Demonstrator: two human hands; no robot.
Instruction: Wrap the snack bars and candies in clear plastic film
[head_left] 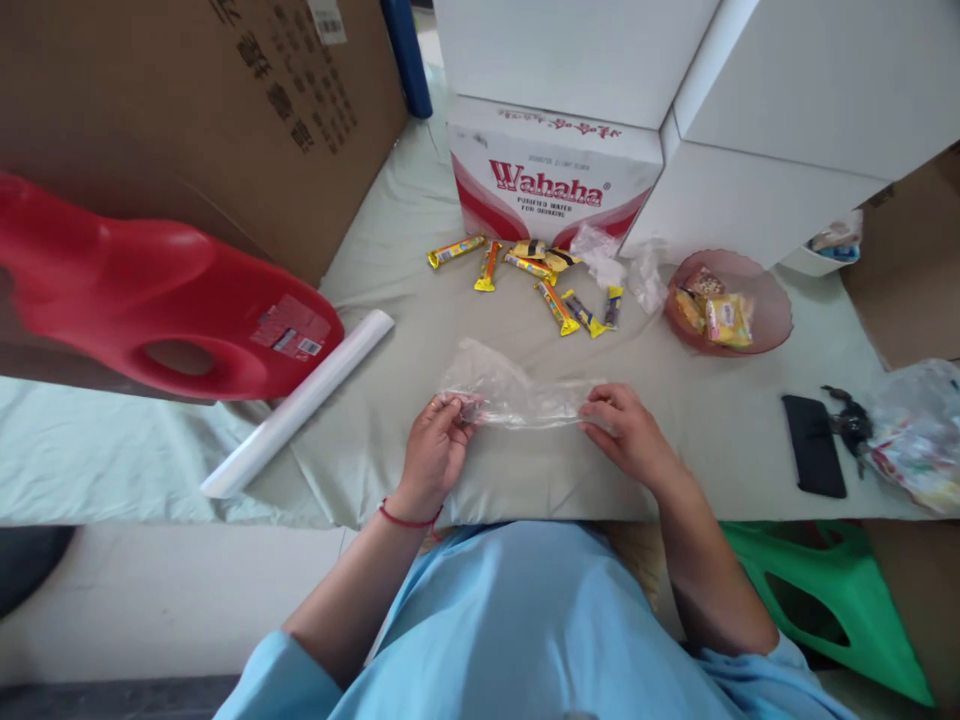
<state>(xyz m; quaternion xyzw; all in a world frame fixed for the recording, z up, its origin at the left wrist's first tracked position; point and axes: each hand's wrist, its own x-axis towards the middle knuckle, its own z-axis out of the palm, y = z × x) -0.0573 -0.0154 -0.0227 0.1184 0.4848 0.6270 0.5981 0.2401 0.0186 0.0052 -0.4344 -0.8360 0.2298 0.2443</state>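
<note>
We see thin, glossy, crinkled clear plastic bag [517, 392] at centre, matt pale cloth [480, 320] beneath, shiny foil candy wrappers [556, 305] above, glossy red plastic chair [150, 300] left, and matt brown cardboard box [187, 100] upper left.

2 hands low centre, about level, held apart, fingertips facing each other.

Bare left hand [435, 445]: back to camera, fingers curled in, thumb and fingertips pinched together at its upper right edge. Left wrist straight, with a thin red cord bracelet [409, 518] round it. Left forearm bare, running down-left to the light blue sleeve [277, 680] at the elbow.

Bare right hand [626, 430]: back up, fingers bent, tips pointing left, pinched closed against the thumb. Right wrist slightly bent. Right forearm bare, running down-right, elbow folded close to the torso.

Both elbows bent, forearms converging forward.
</note>
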